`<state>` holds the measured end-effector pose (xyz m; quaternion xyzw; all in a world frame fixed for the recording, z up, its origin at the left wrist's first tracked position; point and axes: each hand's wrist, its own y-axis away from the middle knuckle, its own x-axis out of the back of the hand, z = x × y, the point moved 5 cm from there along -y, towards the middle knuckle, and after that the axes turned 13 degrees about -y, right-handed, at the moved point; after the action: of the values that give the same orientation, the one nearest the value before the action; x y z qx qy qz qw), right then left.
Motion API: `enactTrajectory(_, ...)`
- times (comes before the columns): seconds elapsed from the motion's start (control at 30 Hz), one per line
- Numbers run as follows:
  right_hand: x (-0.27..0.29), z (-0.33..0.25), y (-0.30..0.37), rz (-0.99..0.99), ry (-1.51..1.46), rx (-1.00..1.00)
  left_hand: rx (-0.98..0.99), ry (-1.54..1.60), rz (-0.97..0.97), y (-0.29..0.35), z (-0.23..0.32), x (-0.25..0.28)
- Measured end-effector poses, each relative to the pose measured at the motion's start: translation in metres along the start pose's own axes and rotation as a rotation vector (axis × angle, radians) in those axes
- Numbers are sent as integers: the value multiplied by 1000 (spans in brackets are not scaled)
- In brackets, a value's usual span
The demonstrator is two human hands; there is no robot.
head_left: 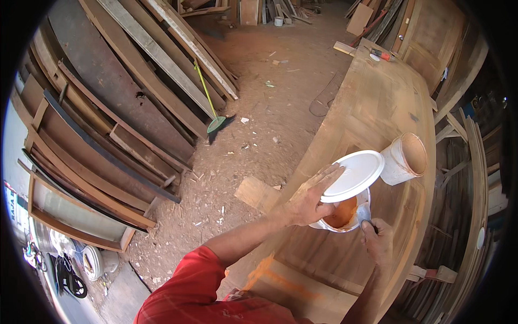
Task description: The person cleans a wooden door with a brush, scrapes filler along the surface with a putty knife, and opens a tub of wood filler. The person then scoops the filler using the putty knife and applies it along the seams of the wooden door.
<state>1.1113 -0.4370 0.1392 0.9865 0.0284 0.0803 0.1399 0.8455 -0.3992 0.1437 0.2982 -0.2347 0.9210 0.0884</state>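
My left hand (308,202) grips a round white lid (357,174) by its edge and tilts it above a white bucket (368,197). Orange-brown paste (342,215) shows inside the bucket, part of it hidden under the lid and my fingers. Closed around a small putty knife (363,212), my right hand (380,241) keeps the blade at the bucket's right rim. The bucket stands on a long wooden panel (356,116). Beyond the lid, a stained white tub (396,166) leans with its mouth facing right. Orange smears (263,271) mark the wood near my body.
A red-and-black power tool (381,54) lies at the panel's far end. Boards and frames (121,92) lean along the left, with a green broom (217,123) against them. More timber (477,178) stands at right. Scraps litter the dirt floor (253,146), beside a wood block (258,194).
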Motion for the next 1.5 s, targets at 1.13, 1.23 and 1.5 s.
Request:
enactTrajectory(1.13,-22,52,33,232,-537,63,43,-124,55,9,-28,-7)
enactTrajectory(1.23,1,68,64,256,-664,81,15,-99,-97,1,-28,-20)
enactTrajectory(1.5,98,195,231,559,-731,-163,-236,-714,-348,-4,10,-45)
